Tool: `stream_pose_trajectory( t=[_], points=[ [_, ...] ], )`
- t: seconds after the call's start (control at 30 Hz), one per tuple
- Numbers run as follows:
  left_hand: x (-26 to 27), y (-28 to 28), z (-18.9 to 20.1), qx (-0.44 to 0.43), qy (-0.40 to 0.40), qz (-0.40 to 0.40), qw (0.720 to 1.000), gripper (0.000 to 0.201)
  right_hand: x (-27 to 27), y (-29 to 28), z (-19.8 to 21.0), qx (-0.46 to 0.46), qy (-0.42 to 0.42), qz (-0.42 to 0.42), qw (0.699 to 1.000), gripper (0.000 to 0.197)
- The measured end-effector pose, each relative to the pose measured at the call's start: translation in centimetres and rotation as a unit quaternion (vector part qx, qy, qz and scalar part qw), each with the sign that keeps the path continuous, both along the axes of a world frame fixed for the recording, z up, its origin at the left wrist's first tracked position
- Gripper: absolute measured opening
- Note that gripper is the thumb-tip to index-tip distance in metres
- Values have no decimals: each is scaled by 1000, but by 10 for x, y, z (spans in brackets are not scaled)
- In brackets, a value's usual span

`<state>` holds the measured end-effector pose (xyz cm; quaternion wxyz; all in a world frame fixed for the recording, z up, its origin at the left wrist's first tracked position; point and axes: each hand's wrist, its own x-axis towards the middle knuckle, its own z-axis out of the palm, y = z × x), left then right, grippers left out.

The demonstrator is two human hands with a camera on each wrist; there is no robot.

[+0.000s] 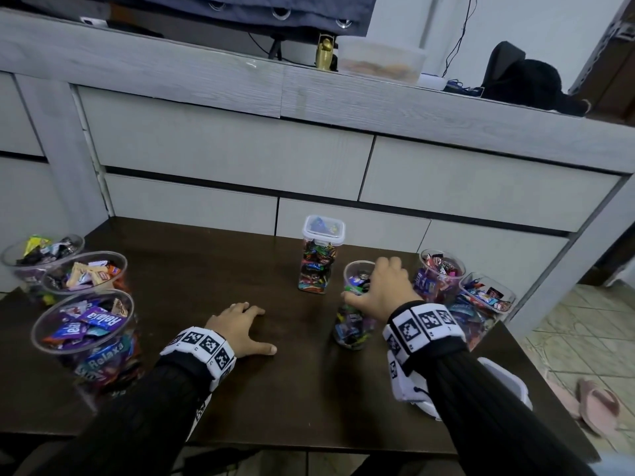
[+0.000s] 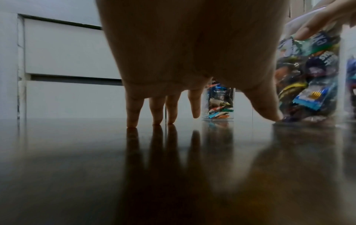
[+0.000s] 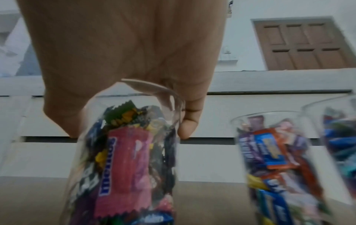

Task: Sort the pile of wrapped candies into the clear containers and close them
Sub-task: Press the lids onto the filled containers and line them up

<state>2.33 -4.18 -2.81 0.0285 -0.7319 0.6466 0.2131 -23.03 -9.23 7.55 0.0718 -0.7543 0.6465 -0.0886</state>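
An open clear container (image 1: 354,321) full of mixed wrapped candies stands right of the table's middle. My right hand (image 1: 369,281) grips its rim from above; in the right wrist view the fingers (image 3: 187,126) curl over the rim of this container (image 3: 125,159). My left hand (image 1: 261,329) rests flat on the dark table (image 1: 206,269), with its fingertips (image 2: 133,121) touching the surface and holding nothing. Behind stands a tall square container (image 1: 318,266) of candies with its white lid (image 1: 323,228) on.
Two open candy containers (image 1: 441,276) (image 1: 484,304) stand at the right edge. Three wider open ones (image 1: 41,259) (image 1: 86,273) (image 1: 86,328) stand at the left. A loose white lid (image 1: 508,383) lies under my right forearm. Grey drawers (image 1: 223,149) rise behind the table.
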Motion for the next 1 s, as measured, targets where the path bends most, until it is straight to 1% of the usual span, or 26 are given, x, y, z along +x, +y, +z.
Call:
stream_pose_trajectory(
  t=[0.07, 0.17, 0.23, 0.3, 0.33, 0.37, 0.47, 0.53, 0.57, 0.63, 0.67, 0.7, 0.73, 0.8, 0.87, 0.93, 1.0],
  points=[
    [-1, 1, 4, -8, 55, 6, 998, 102, 20, 7, -1, 4, -7, 49, 999, 90],
    [-3, 5, 15, -35, 190, -20, 981, 108, 48, 19, -5, 4, -12, 128, 992, 91],
    [-6, 7, 27, -64, 297, -49, 952, 105, 62, 27, -7, 11, -20, 175, 984, 91],
    [-7, 8, 38, -93, 394, -73, 911, 107, 72, 32, -9, 13, -26, 208, 978, 89],
    [-7, 8, 40, -105, 424, -80, 896, 109, 75, 34, -10, 11, -27, 217, 976, 88],
    [-7, 9, 40, -114, 439, -82, 888, 111, 77, 35, -11, 7, -27, 222, 975, 88],
    [-8, 11, 33, -138, 449, -80, 879, 112, 75, 38, -15, -4, -26, 228, 973, 96],
    [-8, 12, 29, -142, 442, -75, 883, 108, 70, 40, -15, 10, -29, 238, 971, 105],
    [-8, 13, 29, -138, 437, -73, 886, 104, 67, 40, -13, 27, -45, 237, 970, 107],
    [-8, 12, 29, -127, 431, -67, 891, 100, 56, 40, -7, 47, -108, 219, 969, 99],
    [-7, 11, 29, -122, 430, -63, 892, 100, 47, 37, -4, 35, -137, 206, 968, 92],
    [-7, 10, 30, -115, 429, -60, 894, 99, 35, 34, -1, 12, -148, 191, 970, 84],
    [-7, 10, 30, -107, 430, -59, 895, 100, 19, 31, 1, -4, -140, 175, 975, 74],
    [-6, 11, 29, -94, 431, -58, 895, 101, -18, 26, 1, 9, -84, 129, 988, 60],
    [-6, 12, 28, -89, 430, -59, 897, 100, -54, 24, -5, 36, 9, 66, 997, 51],
    [-6, 13, 27, -84, 429, -59, 898, 100, -82, 25, -16, 56, 86, -6, 995, 45],
    [-7, 14, 26, -83, 429, -54, 898, 100, -103, 27, -28, 85, 127, -66, 986, 47]
  ],
)
